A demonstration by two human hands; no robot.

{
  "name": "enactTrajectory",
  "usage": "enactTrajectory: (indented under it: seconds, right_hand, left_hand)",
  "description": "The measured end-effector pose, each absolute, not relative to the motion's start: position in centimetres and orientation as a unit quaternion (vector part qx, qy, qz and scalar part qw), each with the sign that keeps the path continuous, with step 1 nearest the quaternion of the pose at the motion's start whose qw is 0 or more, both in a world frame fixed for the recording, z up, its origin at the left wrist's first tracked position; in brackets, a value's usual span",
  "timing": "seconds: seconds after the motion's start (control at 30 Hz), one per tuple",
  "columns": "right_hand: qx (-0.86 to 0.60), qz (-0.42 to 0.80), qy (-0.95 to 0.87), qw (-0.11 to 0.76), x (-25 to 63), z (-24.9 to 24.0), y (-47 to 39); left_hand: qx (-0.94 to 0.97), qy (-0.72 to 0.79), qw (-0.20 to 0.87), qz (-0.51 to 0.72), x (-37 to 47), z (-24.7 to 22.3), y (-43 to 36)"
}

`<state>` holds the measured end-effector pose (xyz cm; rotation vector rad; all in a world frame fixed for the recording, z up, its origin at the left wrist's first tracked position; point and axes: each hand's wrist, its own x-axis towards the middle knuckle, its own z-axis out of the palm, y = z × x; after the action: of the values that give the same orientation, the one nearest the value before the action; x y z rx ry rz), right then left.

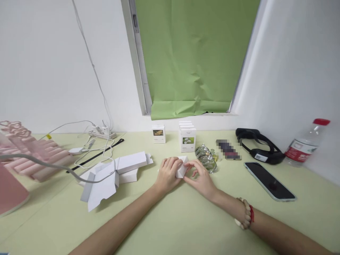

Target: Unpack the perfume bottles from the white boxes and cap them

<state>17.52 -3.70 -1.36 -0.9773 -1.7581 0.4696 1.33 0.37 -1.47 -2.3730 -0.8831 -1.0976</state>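
A small white box (181, 171) lies on the green tabletop between my hands. My left hand (169, 173) is wrapped over its left side, fingers curled across the top. From the right, my right hand (199, 178) has its thumb and index finger at the box's edge, the other fingers bent. Behind them stands a row of white boxes (187, 141) with a flower picture on the front one. A single white box (158, 134) with a brownish picture stands further left. Clear glass pieces (206, 158) sit close by my right hand.
Unfolded white cartons (106, 180) lie left, crossed by a grey cable (90, 181). Pink hangers (39, 159) and a power strip (102, 134) are beyond. On the right are a phone (269, 180), a black headset (261, 147), a blurred-out item (228, 150) and a bottle (302, 147).
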Motion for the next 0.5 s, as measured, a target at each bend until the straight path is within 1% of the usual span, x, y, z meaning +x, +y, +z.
enactTrajectory:
  seconds: [0.3,0.5]
  right_hand:
    - [-0.401,0.107,-0.769,0.486,17.77,-1.63,-3.3]
    - [-0.387,0.047,-0.822,0.415,18.45,-1.2,-2.97]
  left_hand:
    - [-0.848,-0.35,0.128,-0.377,1.38,-1.06,0.08]
    - [-0.871,-0.342,0.117,-0.332,1.49,-1.83,0.52]
